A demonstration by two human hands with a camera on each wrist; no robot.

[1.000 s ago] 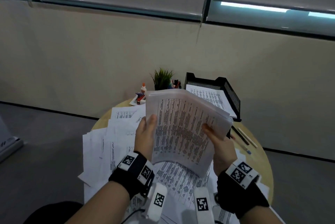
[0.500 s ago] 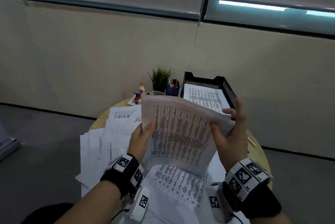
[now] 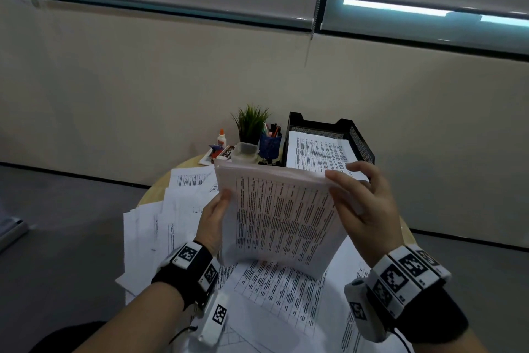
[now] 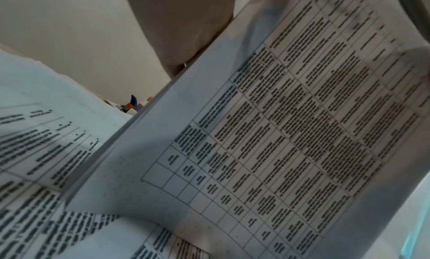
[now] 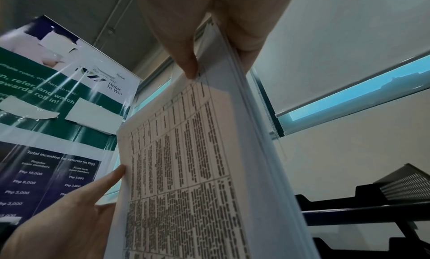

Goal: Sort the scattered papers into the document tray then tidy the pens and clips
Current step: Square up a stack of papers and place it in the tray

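A thick stack of printed papers [image 3: 282,218] stands nearly upright over the table, its lower edge down among the scattered sheets [image 3: 160,226]. My left hand [image 3: 217,209] holds the stack's left edge, thumb on the printed face, fingers hidden behind. At the top right corner my right hand [image 3: 355,201] pinches the stack. In the right wrist view the thumb and fingers of the right hand [image 5: 216,64] clamp the stack [image 5: 186,171]. The left wrist view is filled by the same stack [image 4: 279,134]. The black mesh document tray [image 3: 362,143] sits at the back right with printed sheets in it.
Behind the stack stand a blue pen cup [image 3: 270,145] with pens, a small green plant [image 3: 252,123], a clear plastic container [image 3: 244,152] and a glue bottle [image 3: 221,138]. The round wooden table [image 3: 189,165] is small, with grey floor around and a wall just behind.
My right hand has slid from the stack's lower right edge up to its top right corner. The stack has come down a little and stands straighter. The left hand keeps its hold.
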